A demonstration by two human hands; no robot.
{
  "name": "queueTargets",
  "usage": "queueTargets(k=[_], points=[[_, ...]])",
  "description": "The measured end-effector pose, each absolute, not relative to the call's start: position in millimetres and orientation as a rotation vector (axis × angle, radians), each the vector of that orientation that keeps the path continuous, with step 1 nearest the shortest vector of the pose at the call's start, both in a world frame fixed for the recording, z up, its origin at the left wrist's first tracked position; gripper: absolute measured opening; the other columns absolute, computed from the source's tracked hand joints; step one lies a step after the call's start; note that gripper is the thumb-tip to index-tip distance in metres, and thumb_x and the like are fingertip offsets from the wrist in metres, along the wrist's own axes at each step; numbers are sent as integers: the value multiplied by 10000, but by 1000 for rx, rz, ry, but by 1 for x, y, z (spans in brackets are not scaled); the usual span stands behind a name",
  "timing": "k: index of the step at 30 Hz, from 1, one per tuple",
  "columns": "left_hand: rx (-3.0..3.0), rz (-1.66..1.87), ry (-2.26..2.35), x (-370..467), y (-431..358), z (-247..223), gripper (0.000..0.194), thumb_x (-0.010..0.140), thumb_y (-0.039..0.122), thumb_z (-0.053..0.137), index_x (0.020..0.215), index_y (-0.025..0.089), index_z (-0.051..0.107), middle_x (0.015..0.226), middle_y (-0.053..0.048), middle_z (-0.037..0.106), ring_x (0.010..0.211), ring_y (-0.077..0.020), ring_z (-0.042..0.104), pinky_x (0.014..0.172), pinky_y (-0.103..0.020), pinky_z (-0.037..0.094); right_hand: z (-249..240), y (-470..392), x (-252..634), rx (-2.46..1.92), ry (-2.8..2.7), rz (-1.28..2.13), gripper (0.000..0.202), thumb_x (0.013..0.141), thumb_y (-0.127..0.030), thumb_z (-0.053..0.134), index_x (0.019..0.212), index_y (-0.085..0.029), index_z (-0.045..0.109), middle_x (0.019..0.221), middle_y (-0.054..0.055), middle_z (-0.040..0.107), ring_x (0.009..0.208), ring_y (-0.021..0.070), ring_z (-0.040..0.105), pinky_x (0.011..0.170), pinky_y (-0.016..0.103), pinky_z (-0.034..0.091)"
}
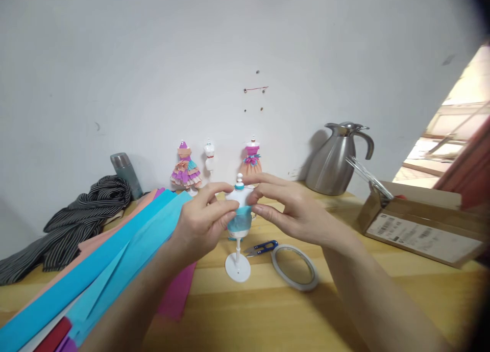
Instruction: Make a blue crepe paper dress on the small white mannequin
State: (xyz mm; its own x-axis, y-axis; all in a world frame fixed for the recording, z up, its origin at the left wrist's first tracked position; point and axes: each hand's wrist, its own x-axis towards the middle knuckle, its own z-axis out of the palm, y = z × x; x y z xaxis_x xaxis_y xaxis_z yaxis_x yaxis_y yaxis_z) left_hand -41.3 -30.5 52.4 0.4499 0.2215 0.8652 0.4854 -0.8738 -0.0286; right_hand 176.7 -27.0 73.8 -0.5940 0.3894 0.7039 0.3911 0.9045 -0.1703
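A small white dress form (238, 268) stands upright on a round base, with a blue band (241, 220) wrapped around its torso. My left hand (206, 217) pinches the band at the form's left side, thumb and fingertips pressed on it. From the right, my right hand (287, 206) touches the form's chest and the band's upper edge with bent fingers. Blue-handled snips (264, 248) lie just behind the base, beside a roll of white tape (281, 268). Long sheets of blue crepe paper (95, 257) stretch under my left forearm.
Against the wall stand two dressed forms (186, 173) (252, 158) and a bare one (209, 155). A steel jug (332, 163) and a cardboard box (424, 234) are at right. Striped cloth (86, 214) and a bottle (127, 176) lie left.
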Motion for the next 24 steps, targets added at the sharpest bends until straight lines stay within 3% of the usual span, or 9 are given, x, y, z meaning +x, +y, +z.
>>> queueTargets(k=[6,19,24], points=[[-2246,-1206,-435,-42,-28,50,160,851,91,557,964,177,631,1098,-119,676,812,-139,638,610,-230,507,72,-26,177,-548,-2231,22,85,906,-211,539,901,-182,618,1193,144,619,1147,238,588,946,409,495],[-2128,-1100,-343,-47,-22,41,152,866,141,565,1006,192,593,1044,-40,693,662,-85,585,599,-236,438,67,-27,170,-575,-2173,46,122,909,-200,528,858,-188,639,1205,139,609,1174,251,567,936,437,489],[-2181,-974,-466,-54,-17,36,116,880,157,520,884,221,617,910,-19,684,660,-107,559,584,-250,407,66,-27,166,-617,-2137,80,134,897,-192,527,824,-192,639,1190,129,615,1185,265,557,948,454,472]])
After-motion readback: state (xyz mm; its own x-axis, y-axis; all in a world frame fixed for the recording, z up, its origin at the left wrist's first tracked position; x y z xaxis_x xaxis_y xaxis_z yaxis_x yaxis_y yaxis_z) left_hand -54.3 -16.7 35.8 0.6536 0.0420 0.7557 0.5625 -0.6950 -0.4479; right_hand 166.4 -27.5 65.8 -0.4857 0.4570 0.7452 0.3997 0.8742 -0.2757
